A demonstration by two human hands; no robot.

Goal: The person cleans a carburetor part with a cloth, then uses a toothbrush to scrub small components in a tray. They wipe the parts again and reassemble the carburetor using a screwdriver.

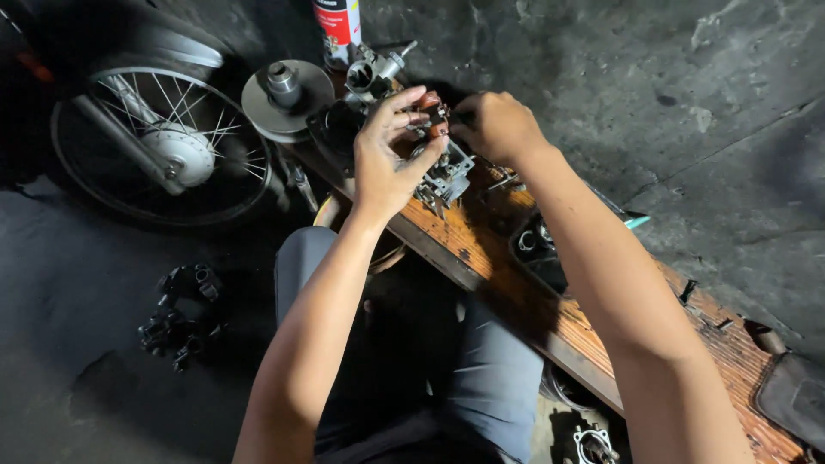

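Left hand: my left hand is half curled, thumb and fingertips pinched around a small brown part at the top of the carburetor; the palm faces away from me.
Right hand: my right hand is closed into a loose fist just beside that same brown part, knuckles up. I cannot tell what it grips, since the fingers hide it.
Carburetor: grey metal body, held tilted just above the wooden plank, between my two hands and touching the left fingers.
Plank edges: the plank runs diagonally from under the carburetor down to the lower right corner. Its near edge passes over my knees, and its worn orange top carries small dark bits of hardware.
Open room: past the plank's far edge I see bare grey concrete floor. On the side of the near edge, left of my legs, the floor is dark, with a heap of black metal parts well apart from the carburetor.
Beyond the carburetor: a round metal pulley disc with a raised hub lies near it, and a second carburetor body sits just beside the disc.
Packages: a spray can, red and white with a printed label, stands upright beyond the disc at the top edge of the view.
Wheel: a spoked motorcycle wheel stands left of the disc.
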